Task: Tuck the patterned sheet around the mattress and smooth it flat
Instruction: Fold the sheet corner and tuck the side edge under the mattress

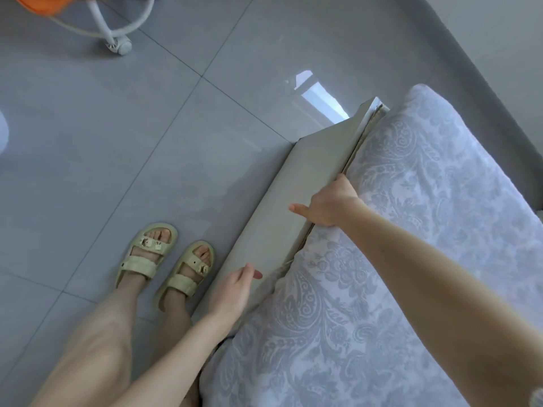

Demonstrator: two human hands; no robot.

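Furthest left of the bed rail (pixel 320 154), two sandals (pixel 147 254) are seen on the grey floor (pixel 147 127), well apart from the bed. Just left of the rail, the left hand (pixel 232 292) is held above the rail's near end. Its fingers are loosely curled and nothing is held in it. The rail is laid out as a long strip, running from close to the body to far away. Along the right edge of the rail, a thin gap is seen. The right hand (pixel 329 205) is placed at this gap, about halfway along the rail. Its thumb is stuck out over the rail, and its fingers are pushed down into the gap and hidden. It cannot be told if the cloth is pinched or only pressed. Right of the rail, the patterned sheet (pixel 426 201) is spread over the mattress, which is hidden under it, and soft bumps are seen in the cloth. The next tuck is likely to be made along the gap, so the same long way as the rail. The right hand is nearer to the sheet, while the near end of the gap is closer to the left hand.
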